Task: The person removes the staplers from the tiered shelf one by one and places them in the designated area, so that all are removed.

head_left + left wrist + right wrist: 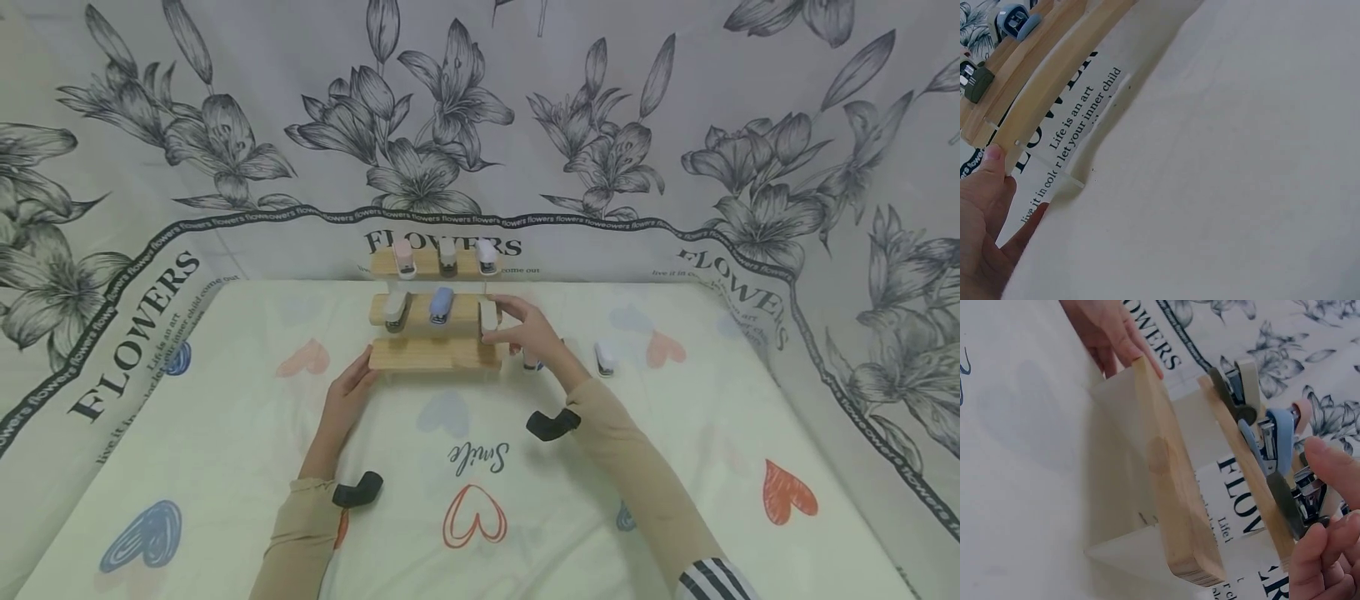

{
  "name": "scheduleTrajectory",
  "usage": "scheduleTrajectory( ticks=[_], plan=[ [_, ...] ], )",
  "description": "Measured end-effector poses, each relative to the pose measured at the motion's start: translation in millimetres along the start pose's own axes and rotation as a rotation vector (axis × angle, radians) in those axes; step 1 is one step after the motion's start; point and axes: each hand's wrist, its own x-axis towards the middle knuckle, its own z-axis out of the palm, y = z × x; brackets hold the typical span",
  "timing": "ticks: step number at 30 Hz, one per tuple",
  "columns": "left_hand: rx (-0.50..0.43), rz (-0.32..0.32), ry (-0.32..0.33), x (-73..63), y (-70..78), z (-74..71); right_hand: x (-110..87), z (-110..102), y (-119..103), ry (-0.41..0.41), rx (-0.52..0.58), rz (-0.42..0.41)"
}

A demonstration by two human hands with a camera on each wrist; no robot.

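Note:
A three-tier wooden rack (435, 354) stands on the table. My left hand (352, 385) holds the left end of its lowest board, with the thumb (992, 156) at the board's end. At the right end of the middle board, my right hand (528, 327) pinches a small light-coloured stapler (488, 318) between thumb and fingers. In the right wrist view this stapler shows a dark base (1286, 503) standing on the board. A blue stapler (441, 306) and a grey stapler (396, 310) stand to its left on the same tier.
The top tier bears a pink stapler (403, 257), a grey-green stapler (447, 257) and a white stapler (487, 256). On the table to the right lies another white stapler (603, 359), with a partly hidden stapler (532, 360) below my right wrist. A flower-printed curtain (450, 125) hangs behind.

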Motion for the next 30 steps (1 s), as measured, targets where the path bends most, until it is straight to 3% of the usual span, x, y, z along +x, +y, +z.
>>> scheduleTrajectory(
  ticks=[6, 15, 24, 26, 30],
  plan=[
    [0.017, -0.012, 0.011, -1.0, 0.7, 0.5, -13.1, -3.2, 6.6, 0.035, 0.003, 0.043],
    [0.027, 0.002, 0.005, -0.7, 1.4, 0.0, -41.7, -12.3, 35.2, 0.07, 0.071, 0.027],
    [0.045, -0.006, 0.006, -1.8, 9.8, -1.2, -70.5, -22.6, 46.6, 0.042, 0.042, 0.113],
    [0.045, -0.009, 0.011, 0.0, 2.9, -1.4, -74.7, -22.3, 55.4, 0.039, 0.042, 0.118],
    [0.014, -0.002, 0.0, -3.0, 12.7, -0.2, -81.6, -22.2, 71.3, 0.037, 0.009, 0.144]
  ],
)
